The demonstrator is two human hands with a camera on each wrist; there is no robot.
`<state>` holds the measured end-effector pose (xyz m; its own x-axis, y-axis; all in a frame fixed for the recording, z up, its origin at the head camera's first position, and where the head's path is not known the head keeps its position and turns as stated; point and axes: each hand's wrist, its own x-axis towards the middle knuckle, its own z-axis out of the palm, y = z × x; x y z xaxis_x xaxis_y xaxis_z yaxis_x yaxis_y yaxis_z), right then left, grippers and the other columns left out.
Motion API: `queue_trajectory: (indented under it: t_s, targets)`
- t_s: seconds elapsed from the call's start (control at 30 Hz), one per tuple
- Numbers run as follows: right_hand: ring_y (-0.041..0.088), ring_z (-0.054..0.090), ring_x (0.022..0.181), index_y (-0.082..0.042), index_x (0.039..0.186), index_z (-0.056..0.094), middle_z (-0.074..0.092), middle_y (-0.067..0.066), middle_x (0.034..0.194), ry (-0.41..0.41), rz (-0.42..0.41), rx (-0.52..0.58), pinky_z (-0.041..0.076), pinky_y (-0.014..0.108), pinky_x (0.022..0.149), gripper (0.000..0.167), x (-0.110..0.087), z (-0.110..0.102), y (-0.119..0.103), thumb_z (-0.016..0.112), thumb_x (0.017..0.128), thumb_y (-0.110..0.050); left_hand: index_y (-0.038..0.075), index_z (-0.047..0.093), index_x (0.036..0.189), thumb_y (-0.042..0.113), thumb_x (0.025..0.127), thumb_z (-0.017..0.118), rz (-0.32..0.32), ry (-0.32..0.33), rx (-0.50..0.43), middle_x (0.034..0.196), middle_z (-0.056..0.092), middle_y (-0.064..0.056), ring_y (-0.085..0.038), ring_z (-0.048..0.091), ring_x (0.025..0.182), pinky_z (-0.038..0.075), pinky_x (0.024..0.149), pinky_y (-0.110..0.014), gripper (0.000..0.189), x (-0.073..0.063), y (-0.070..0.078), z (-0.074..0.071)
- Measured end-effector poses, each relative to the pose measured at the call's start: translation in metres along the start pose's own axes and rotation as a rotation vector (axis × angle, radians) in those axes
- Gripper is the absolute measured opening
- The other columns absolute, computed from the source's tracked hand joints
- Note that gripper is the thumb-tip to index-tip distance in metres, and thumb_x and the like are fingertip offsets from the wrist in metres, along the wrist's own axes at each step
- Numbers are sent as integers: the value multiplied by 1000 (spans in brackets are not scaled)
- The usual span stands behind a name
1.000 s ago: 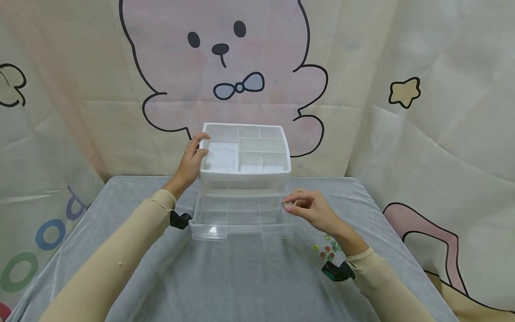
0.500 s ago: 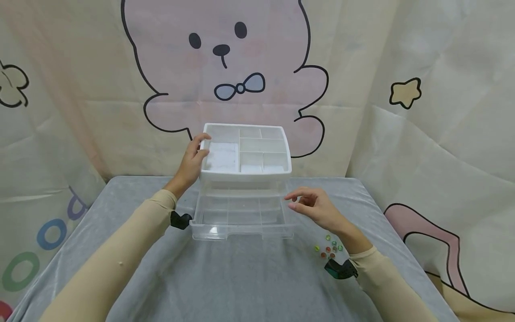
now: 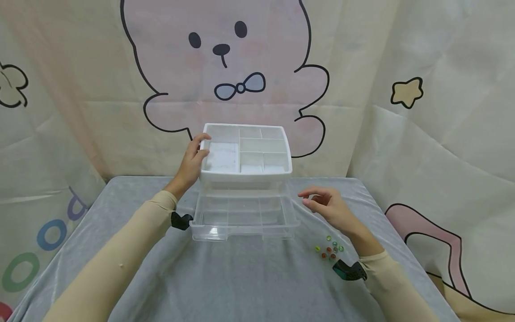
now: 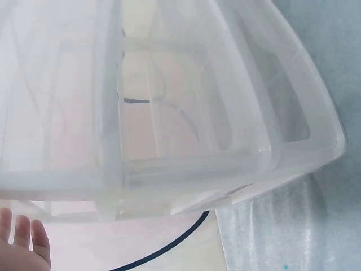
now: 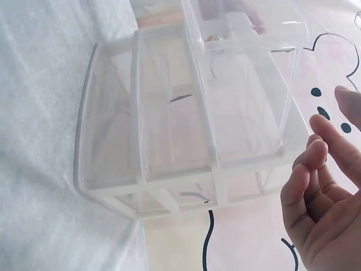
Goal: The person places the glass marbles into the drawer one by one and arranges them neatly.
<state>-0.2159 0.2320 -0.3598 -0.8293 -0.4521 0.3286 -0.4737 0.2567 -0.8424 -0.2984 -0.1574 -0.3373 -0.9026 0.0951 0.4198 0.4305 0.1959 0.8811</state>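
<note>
In the head view, a small white organizer [image 3: 246,176] with a divided top tray stands at the table's middle. Its clear upper drawer [image 3: 243,232] is pulled out toward me. My left hand [image 3: 189,164] holds the organizer's left rim, fingers over the edge. To the right of the drawer, my right hand [image 3: 331,210] hovers with loosely bent fingers and thumb apart, touching nothing. No object shows between its fingers in the right wrist view. A tiny orange-brown spot shows through the drawer [image 5: 248,107] there; I cannot tell what it is. Several small coloured glass beads [image 3: 328,250] lie right of the drawer.
A grey cloth [image 3: 241,281] covers the table. Behind it hangs a curtain [image 3: 265,53] with a printed bear, and more printed fabric [image 3: 438,147] closes off the right side. Each wrist wears a dark camera, such as the right wrist camera [image 3: 348,271].
My right hand has moved right, away from the drawer's right side, and its thumb and finger have parted. The small thing it pinched is gone from them. My left hand stays put.
</note>
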Motion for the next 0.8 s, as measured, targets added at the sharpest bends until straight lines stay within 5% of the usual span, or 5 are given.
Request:
queue_trajectory:
  t_s: [0.17, 0.8]
  targets:
    - [6, 51, 63, -8, 112, 73, 62, -5, 84, 15, -2, -1, 43, 28, 59, 21, -6, -5, 4, 60, 98, -1, -2, 40, 141, 0, 103, 32, 36, 8, 19, 146, 35, -22, -21, 31, 106, 26, 93, -35, 39, 5, -16, -1]
    - [19, 57, 67, 3, 116, 69, 62, -6, 80, 11, 84, -34, 49, 25, 64, 21, -37, -18, 41, 57, 100, -3, -4, 40, 139, 1, 103, 33, 56, 7, 7, 152, 33, -21, -33, 31, 119, 25, 100, -41, 37, 5, -19, -1]
